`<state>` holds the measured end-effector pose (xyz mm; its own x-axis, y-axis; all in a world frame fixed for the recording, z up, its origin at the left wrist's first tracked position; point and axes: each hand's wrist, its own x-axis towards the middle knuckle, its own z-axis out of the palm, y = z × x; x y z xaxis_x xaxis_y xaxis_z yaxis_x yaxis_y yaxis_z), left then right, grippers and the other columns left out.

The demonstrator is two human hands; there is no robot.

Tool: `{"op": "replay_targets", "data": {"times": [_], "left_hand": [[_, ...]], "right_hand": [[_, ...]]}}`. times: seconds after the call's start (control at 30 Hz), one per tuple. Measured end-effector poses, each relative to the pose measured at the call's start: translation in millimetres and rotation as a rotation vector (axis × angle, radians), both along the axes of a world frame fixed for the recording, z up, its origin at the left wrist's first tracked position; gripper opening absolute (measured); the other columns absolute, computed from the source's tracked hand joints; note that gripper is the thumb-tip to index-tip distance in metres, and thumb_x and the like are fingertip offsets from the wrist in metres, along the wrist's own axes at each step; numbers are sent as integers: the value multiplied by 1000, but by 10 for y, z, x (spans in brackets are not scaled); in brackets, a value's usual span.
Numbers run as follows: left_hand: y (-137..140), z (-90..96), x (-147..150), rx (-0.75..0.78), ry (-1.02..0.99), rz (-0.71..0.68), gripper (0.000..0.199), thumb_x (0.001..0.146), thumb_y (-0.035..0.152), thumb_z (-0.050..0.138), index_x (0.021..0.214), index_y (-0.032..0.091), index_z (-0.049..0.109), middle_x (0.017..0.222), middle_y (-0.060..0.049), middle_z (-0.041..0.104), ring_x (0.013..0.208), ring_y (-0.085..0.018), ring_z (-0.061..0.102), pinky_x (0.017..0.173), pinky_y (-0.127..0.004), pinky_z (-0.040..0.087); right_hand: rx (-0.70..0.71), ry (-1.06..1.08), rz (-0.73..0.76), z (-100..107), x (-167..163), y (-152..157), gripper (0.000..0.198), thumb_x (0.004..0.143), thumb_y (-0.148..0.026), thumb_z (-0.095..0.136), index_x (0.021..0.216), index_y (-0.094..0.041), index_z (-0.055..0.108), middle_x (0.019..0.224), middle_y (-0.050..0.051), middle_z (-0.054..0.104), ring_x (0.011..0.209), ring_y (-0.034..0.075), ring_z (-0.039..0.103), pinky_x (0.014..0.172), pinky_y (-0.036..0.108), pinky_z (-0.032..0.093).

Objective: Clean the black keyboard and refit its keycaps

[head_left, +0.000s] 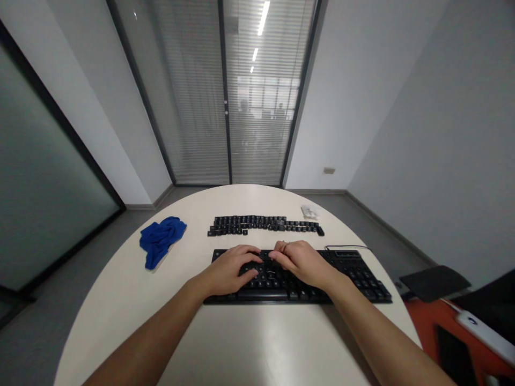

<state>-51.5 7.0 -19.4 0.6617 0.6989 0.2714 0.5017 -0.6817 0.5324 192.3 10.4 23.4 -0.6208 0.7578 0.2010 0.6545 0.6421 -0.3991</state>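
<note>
A black keyboard (265,295) lies on the table in front of me, with dark gaps among its keys near my hands. My left hand (229,269) rests over its left part, thumb and index finger apart and the other fingers stretched forward. Beside it, my right hand (300,261) is over the middle, its fingers curled in and thumb pressed toward them. Whatever may be between those fingertips is hidden. One key (271,275) between the hands looks tilted. Behind the keyboard, loose black keycaps (249,222) lie in rows.
A crumpled blue cloth (161,238) lies at the left of the round white table (193,343). A small clear bag with white contents (309,212) is at the back right. The keyboard's cable (350,246) runs behind it. An orange chair (426,332) holds a white power strip (486,335).
</note>
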Motion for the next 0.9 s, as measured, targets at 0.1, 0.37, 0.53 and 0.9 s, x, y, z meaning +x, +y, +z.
{"op": "replay_targets", "data": {"times": [0.1, 0.37, 0.53, 0.9], "left_hand": [[-34, 50, 9, 7, 17, -3, 33, 89, 28, 64, 122, 26, 64, 137, -8, 56, 129, -24, 51, 112, -44, 40], [-128, 24, 157, 45, 10, 106, 35, 87, 30, 66, 121, 24, 63, 132, -10, 58, 124, -26, 53, 109, -44, 42], [-193, -20, 273, 85, -15, 159, 31, 83, 30, 71, 113, 24, 68, 127, -10, 59, 122, -28, 53, 108, -46, 42], [-222, -88, 403, 19, -66, 255, 14, 82, 26, 74, 96, 24, 75, 113, -6, 67, 109, -26, 59, 100, -45, 47]], "right_hand": [[31, -54, 39, -4, -22, -18, 41, 104, -45, 40, 85, -21, 67, 71, 4, 70, 63, 17, 62, 61, 27, 35], [-22, 17, 43, -47, -36, -6, 39, 103, -43, 43, 84, -21, 68, 76, 4, 72, 64, 17, 64, 63, 27, 38], [-218, 207, -42, -143, 49, 90, 45, 100, -52, 44, 80, -19, 68, 59, 0, 66, 57, 16, 63, 65, 26, 44], [-363, 349, -11, -236, 94, 150, 55, 99, -59, 40, 86, -17, 74, 53, 0, 65, 52, 14, 61, 61, 24, 48]]}}
